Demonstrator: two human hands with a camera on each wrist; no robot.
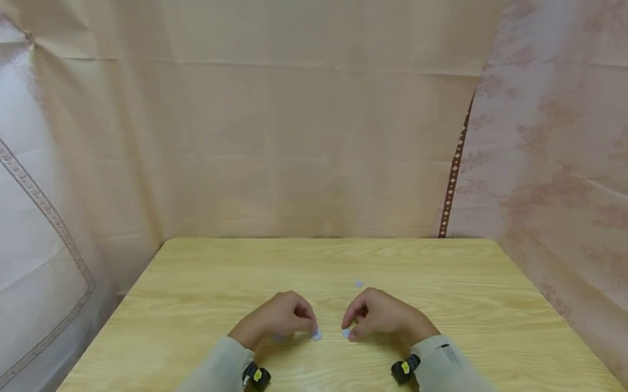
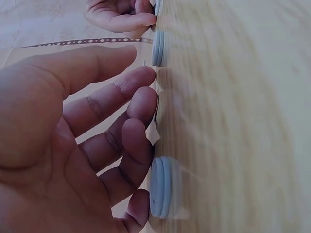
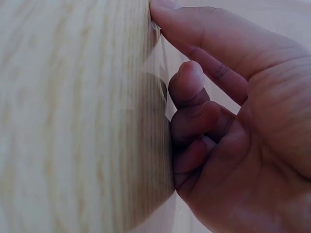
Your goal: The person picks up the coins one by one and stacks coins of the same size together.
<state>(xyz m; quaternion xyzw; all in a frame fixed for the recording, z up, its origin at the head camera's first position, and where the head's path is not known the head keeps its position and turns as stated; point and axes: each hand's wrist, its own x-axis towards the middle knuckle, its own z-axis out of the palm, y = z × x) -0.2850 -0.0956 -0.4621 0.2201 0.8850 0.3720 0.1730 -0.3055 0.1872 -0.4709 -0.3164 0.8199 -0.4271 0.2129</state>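
Several small, round, pale blue-grey discs lie on the wooden table. My left hand [image 1: 286, 315] is beside one disc [image 1: 317, 335]; in the left wrist view its thumb and index fingertips stand just short of that disc [image 2: 158, 48], fingers loosely bent. Another disc [image 2: 161, 187], with a layered edge, lies near the little finger. My right hand [image 1: 385, 313] pinches a disc [image 1: 345, 332] at the table top between thumb and index finger, its other fingers curled in. Only a sliver of this disc shows in the right wrist view.
Beyond the right hand lies one more disc [image 1: 359, 283]. The light wood-grain table [image 1: 221, 274] is bordered at the back by a beige cloth [image 1: 306, 147] and at the right by a patterned cloth [image 1: 578, 178]. Black wrist cameras sit on both sleeves.
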